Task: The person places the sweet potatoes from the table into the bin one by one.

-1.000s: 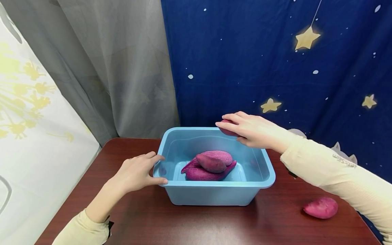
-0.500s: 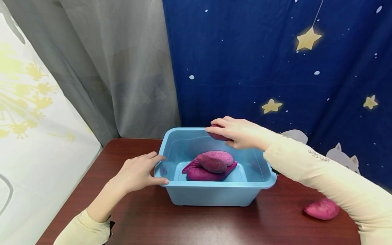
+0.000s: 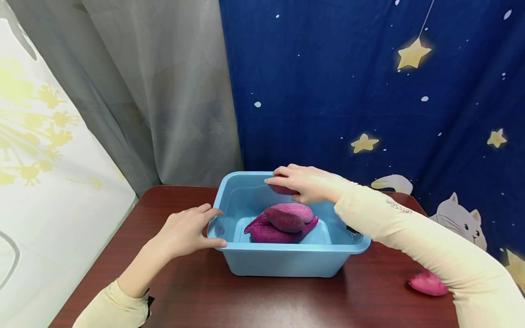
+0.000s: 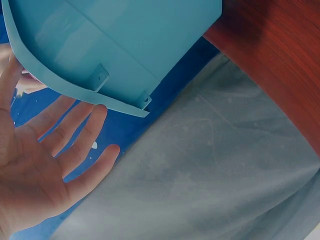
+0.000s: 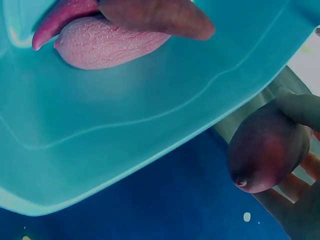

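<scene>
My right hand (image 3: 309,183) grips a dark reddish-purple sweet potato (image 3: 282,186) over the back part of a light-blue plastic basin (image 3: 287,247). In the right wrist view the held sweet potato (image 5: 270,147) sits between thumb and fingers, its tip pointing away from the palm. At the basin's left end my left hand (image 3: 184,231) rests on the rim, thumb along the front edge. The left wrist view shows its fingers (image 4: 82,134) spread and fairly straight beside the rim. Inside the basin lies a dark sweet potato (image 3: 283,220) on top of two brighter purple ones, one wrinkled (image 5: 107,45).
Another purple sweet potato (image 3: 428,283) lies on the brown table (image 3: 287,300) to the right, partly covered by the right sleeve (image 3: 410,232). Behind the table hang a grey curtain (image 3: 188,91) and a blue star-patterned curtain (image 3: 303,91). A white patterned surface (image 3: 49,182) stands at left.
My right hand has moved left and slightly down with the sweet potato, farther over the basin. The sleeve now hides part of the sweet potato on the table. My left hand has stayed put.
</scene>
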A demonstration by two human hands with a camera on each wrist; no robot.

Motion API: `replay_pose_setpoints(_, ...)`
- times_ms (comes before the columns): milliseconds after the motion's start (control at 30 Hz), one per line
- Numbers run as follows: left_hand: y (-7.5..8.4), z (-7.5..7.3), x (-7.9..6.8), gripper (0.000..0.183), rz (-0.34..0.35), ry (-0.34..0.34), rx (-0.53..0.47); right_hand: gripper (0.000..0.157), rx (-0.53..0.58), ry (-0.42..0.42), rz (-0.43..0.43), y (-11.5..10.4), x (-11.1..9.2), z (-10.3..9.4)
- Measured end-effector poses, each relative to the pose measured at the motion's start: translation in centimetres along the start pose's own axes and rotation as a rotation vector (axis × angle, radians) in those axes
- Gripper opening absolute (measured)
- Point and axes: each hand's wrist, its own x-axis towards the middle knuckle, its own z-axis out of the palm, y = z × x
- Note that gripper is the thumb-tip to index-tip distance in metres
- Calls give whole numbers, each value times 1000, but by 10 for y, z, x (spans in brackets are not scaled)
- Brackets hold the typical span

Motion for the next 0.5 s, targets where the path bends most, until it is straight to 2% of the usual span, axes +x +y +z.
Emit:
replay_pose_setpoints(267, -1, 0, 0, 62, -3, 1, 1, 62, 16, -52, 11, 1, 8, 10)
replay_pose_setpoints(500, 0, 1, 0, 62, 2, 5, 2, 63, 5, -64, -18, 2, 11, 23)
